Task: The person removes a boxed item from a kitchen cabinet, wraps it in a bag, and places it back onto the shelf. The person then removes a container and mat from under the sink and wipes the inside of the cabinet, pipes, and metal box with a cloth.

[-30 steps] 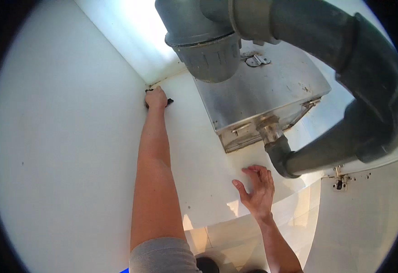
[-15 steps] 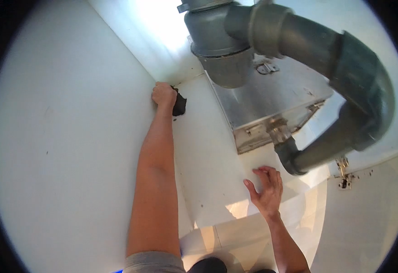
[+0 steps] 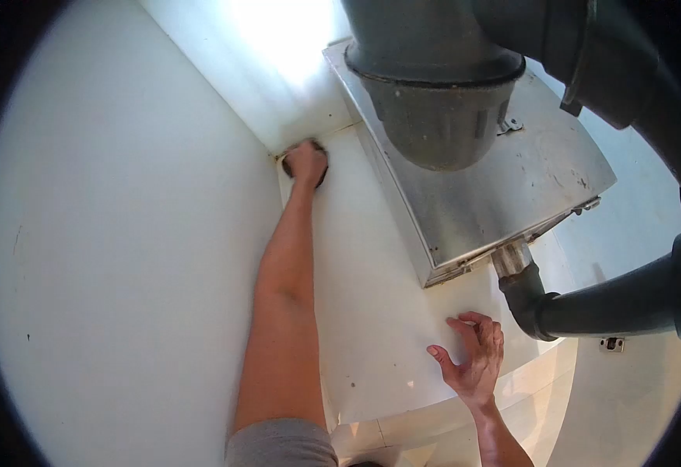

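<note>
My left hand reaches deep into the back corner of a white cabinet, its fingers closed and a little blurred. It presses a dark cloth onto the cabinet's base panel, close to the left side wall. Only the cloth's edges show around the hand. My right hand is open near the front edge of the base panel, thumb and fingers apart and curved, with nothing in it. The fingers are just below a bent grey drain pipe.
A metal box stands on the base panel between my arms, with a grey trap hanging over it. The left side wall runs beside my left arm. A hinge plate sits at the right.
My left hand and the dark cloth have shifted in the corner, the hand now over the cloth. The view has moved closer to the pipes and box. My right hand stays open.
</note>
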Demonstrator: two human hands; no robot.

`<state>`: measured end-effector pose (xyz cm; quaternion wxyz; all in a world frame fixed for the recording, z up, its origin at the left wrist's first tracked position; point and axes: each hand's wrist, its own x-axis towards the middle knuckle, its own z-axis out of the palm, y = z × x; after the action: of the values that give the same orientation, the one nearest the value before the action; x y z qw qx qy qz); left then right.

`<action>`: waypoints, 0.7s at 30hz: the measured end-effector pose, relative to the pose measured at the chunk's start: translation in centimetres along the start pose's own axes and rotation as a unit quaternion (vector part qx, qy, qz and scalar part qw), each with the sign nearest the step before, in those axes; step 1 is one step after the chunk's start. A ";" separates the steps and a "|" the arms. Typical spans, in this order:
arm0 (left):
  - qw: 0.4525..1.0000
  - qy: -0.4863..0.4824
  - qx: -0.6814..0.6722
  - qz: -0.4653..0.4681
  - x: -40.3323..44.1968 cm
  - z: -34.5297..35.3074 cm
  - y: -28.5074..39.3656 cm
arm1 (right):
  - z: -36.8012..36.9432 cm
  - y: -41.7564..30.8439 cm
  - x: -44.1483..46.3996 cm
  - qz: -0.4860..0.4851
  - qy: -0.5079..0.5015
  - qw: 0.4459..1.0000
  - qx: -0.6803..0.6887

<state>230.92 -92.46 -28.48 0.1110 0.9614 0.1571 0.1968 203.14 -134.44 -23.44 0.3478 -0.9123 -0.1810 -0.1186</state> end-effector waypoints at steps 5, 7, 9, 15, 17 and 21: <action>0.942 0.168 -0.189 0.223 -3.6 0.8 7.3 | -0.1 0.0 -0.1 -0.003 -0.004 1.000 0.003; 0.943 0.156 -0.144 0.255 -2.7 0.6 6.1 | 0.1 0.2 0.0 -0.012 -0.002 1.000 -0.003; 0.943 0.144 -0.098 0.283 -2.1 0.2 3.5 | 0.1 0.3 0.0 -0.006 -0.007 1.000 0.004; 0.987 0.069 0.111 0.098 -2.6 -3.2 0.0 | 0.0 0.4 0.0 -0.005 -0.002 1.000 0.006; 0.967 0.026 0.241 0.075 -2.4 -3.2 0.5 | 0.1 0.6 -0.1 -0.001 -0.004 1.000 0.013; 0.954 -0.045 0.296 0.020 -2.8 -5.2 0.4 | -0.3 0.4 0.0 0.007 -0.007 0.999 0.035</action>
<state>226.44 -93.00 -24.70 -0.1751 0.9619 0.1842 0.1006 203.33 -134.93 -23.44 0.3788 -0.9018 -0.1808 -0.1028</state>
